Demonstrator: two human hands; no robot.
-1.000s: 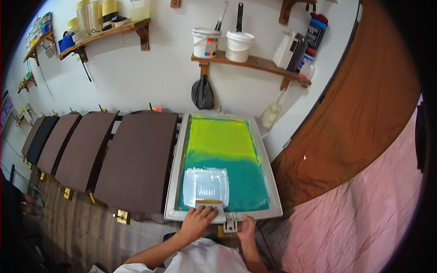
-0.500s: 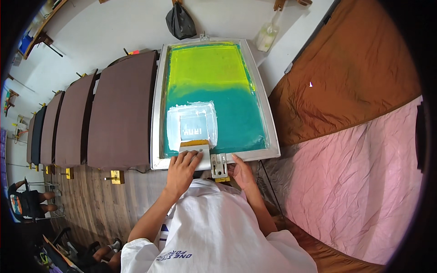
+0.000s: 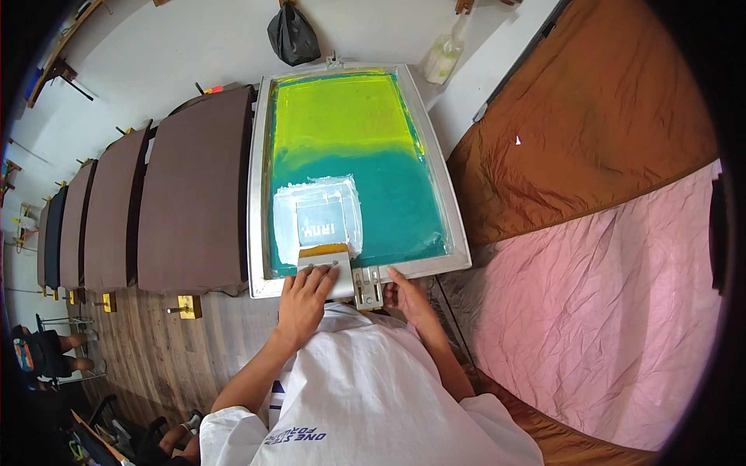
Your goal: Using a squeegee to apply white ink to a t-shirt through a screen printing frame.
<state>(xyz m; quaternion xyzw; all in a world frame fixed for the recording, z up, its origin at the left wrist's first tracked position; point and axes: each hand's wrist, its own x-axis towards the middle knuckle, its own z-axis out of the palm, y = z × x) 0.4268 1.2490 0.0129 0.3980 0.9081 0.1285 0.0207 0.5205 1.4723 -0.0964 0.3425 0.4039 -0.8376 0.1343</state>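
Note:
A silk-screen frame lies before me, its mesh yellow-green at the far end and teal nearer me. At the near left of the mesh, white ink surrounds a pale square with small white lettering. A short squeegee with a metal holder and amber blade leans on the frame's near edge. My left hand is closed over its holder, with the thumb out of sight. Beside a metal clamp, my right hand grips the near rim, thumb on top and the other fingers partly hidden below.
Several brown fabric-covered printing boards stand in a row to the left, above a wooden floor. Brown cloth and pink cloth hang at the right. A black bag hangs on the far wall. Another person is at the lower left.
The whole scene has shifted a little to the left in the picture. Both hands keep their holds, and the squeegee stays at the frame's near edge.

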